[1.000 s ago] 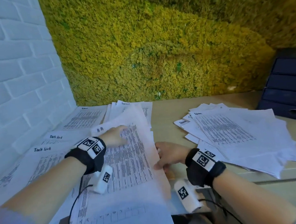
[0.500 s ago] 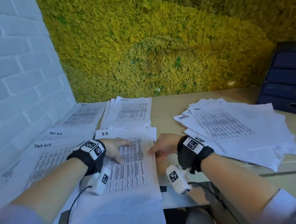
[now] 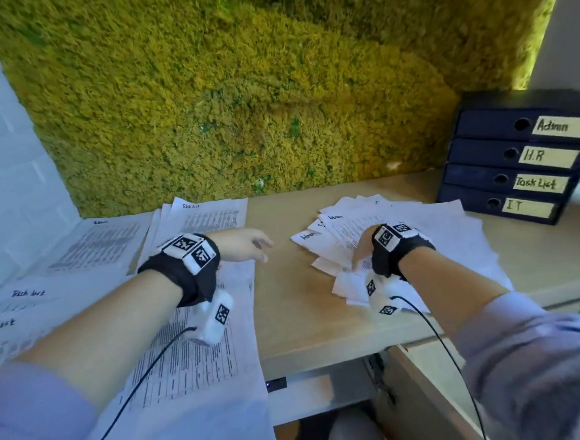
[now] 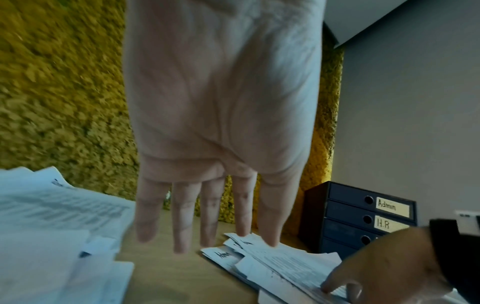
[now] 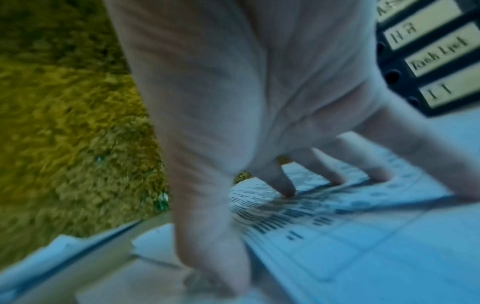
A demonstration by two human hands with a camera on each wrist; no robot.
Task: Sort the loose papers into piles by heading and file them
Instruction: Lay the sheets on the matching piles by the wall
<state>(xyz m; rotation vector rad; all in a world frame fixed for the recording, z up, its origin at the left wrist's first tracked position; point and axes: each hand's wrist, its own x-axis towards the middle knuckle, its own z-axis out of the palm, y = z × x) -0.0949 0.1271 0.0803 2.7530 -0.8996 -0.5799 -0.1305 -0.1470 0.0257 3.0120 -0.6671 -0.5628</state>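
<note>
Sorting looks partly done, nothing filed: the left hand (image 3: 246,247) hovers flat and empty, while the right hand (image 3: 363,254) spreads its fingers on the loose pile (image 3: 454,239) under it, seemingly gripping nothing, binders (image 3: 504,167) beyond.

This is looking like an office. A light wooden desk (image 3: 298,308) is carrying spread piles of printed sheets (image 3: 420,234), some headed "Task List" (image 3: 210,222) in handwriting. At the desk's far right, a dark blue stack of file boxes (image 3: 490,164) is showing handwritten labels reading Admin, H.R, Task List and IT. A moss-covered decorative wall panel (image 3: 238,86) is rising behind the desk, with a white, probably brick, wall (image 3: 0,164) standing blurred at the left.
</note>
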